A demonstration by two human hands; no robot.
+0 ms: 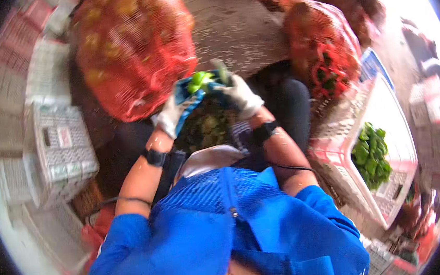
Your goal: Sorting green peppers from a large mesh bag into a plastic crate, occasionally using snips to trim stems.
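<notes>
My left hand (180, 105), in a white glove with a blue coated palm, holds a bright green leafy vegetable (200, 81). Close to its right side is my right hand (239, 93), gloved the same way, with blurred fingers. A pale narrow shape sticks up by those fingers, and I cannot tell whether it is a stalk or a glove finger. Below both hands, between my knees, is a dark heap of leafy matter (207, 128), partly in shadow.
A large red mesh sack (138, 54) stands ahead on the left, another red mesh sack (324, 46) ahead on the right. At my right a tilted white plastic crate (388, 111) holds leafy greens (370, 155). White crates (65, 139) are stacked at left. Pale bits litter the floor (231, 38).
</notes>
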